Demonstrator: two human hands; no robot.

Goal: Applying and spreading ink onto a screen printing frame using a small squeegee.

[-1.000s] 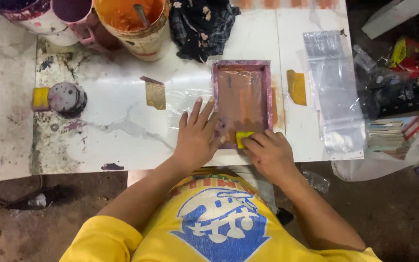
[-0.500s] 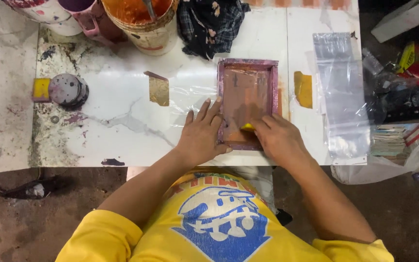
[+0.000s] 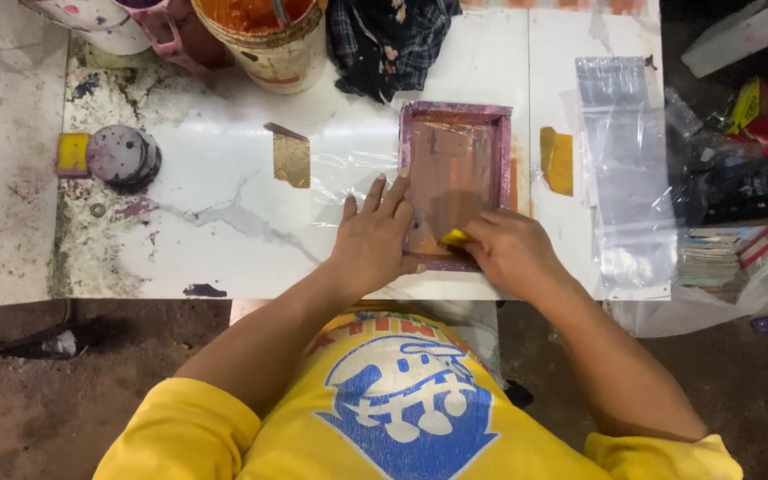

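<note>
Printing frame (image 3: 455,182) on the table (image 3: 224,204); bucket (image 3: 268,40) behind, plastic bags (image 3: 624,160) right, both hands (image 3: 375,240) on frame
</note>
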